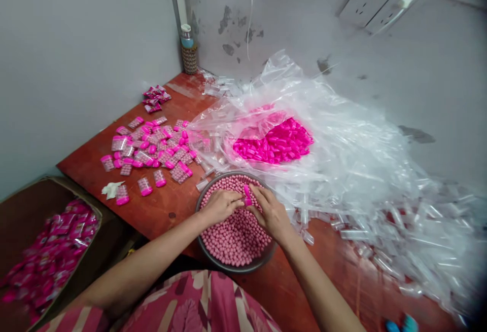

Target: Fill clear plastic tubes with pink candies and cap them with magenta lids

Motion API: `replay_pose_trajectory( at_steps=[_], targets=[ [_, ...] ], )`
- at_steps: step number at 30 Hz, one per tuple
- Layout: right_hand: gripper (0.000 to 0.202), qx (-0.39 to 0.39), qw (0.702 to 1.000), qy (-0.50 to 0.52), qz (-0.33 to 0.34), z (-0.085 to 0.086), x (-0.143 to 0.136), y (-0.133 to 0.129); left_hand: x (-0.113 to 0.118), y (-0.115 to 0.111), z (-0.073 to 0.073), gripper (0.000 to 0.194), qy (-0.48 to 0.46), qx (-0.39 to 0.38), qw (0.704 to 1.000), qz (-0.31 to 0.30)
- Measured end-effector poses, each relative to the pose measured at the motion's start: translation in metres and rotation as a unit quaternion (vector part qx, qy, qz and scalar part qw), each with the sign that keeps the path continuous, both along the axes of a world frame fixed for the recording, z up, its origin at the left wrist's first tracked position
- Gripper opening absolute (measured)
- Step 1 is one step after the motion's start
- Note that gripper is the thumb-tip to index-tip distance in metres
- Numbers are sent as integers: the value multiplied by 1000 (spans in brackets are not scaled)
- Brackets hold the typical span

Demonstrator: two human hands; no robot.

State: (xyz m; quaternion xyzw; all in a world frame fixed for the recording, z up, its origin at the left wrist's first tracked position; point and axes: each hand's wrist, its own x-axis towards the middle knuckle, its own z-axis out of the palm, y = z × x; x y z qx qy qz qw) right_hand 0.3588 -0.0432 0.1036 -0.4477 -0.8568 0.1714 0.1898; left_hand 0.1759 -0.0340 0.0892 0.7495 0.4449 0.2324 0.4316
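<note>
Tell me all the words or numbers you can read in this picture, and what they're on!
There are none that can be read.
The small pink-capped packs spread on the red table show only a blurred pattern.
The pink packets in the cardboard box are too blurred to read.
The bottle in the corner shows no legible label.
The wall sockets carry no visible writing.

- A small, makeshift packing room, more a home workshop than a factory.
- Bare grey walls (76,43) with peeling paint and plain sockets (367,0).
- A worn red surface (175,205) heaped with one product: filled pink-capped tubes (148,147), loose pink caps (276,142), empty clear tubes (380,230) spilling from plastic sheeting.
- A metal bowl (236,266) of pink balls.
- A cardboard box (23,210) of finished packs.
</note>
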Motion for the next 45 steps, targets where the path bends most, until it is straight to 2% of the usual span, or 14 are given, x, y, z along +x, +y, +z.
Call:
replay_pose_trajectory(
  at_steps=[4, 6, 9, 14, 20, 24, 27, 30, 32, 34, 36, 38, 41, 45],
  targets=[
    [55, 24, 983, -116, 139, 35, -8, 16, 1, -7, -10, 23, -37, -65, 997, 27],
    [51, 25, 977, -149, 151, 41, -10, 21, 2, -10, -14, 23, -60, -92, 992, 69],
    [51, 17, 981, -171, 84, 29, -15, 20, 3, -13, -18, 23, -143, -134, 968, 159],
    [68, 11, 991, -126, -37, -7, -35, 0, 11, -15, -22, 27, -239, -193, 910, 279],
    [59, 22, 994, -31, -106, -32, -50, -4, 18, -17, -21, 29, -237, -177, 901, 318],
    [57, 2, 990, 13, -140, -46, -55, 0, 16, -15, -29, 30, -228, -183, 897, 332],
    [62, -18, 991, 24, -134, -47, -64, 0, 11, -11, -35, 32, -229, -207, 890, 336],
    [74, -30, 991, 44, -125, -36, -62, -5, -6, 2, -31, 38, -221, -208, 885, 354],
    [70, -37, 983, 77, -160, -31, -45, -16, -24, 18, -26, 44, -220, -164, 883, 382],
    [51, -45, 964, 107, -238, -33, -12, -36, -45, 36, -20, 45, -201, -78, 875, 432],
    [32, -60, 930, 103, -348, -46, 33, -63, -62, 49, -17, 46, -169, 3, 874, 456],
    [25, -97, 895, 27, -434, -66, 81, -93, -68, 51, -16, 46, -145, 33, 877, 456],
    [26, -219, 838, -185, -464, -97, 137, -128, -56, 36, -18, 40, -125, 3, 903, 411],
    [31, -262, 827, -218, -447, -120, 164, -149, -22, 7, -23, 37, -122, -61, 934, 330]
  ],
)
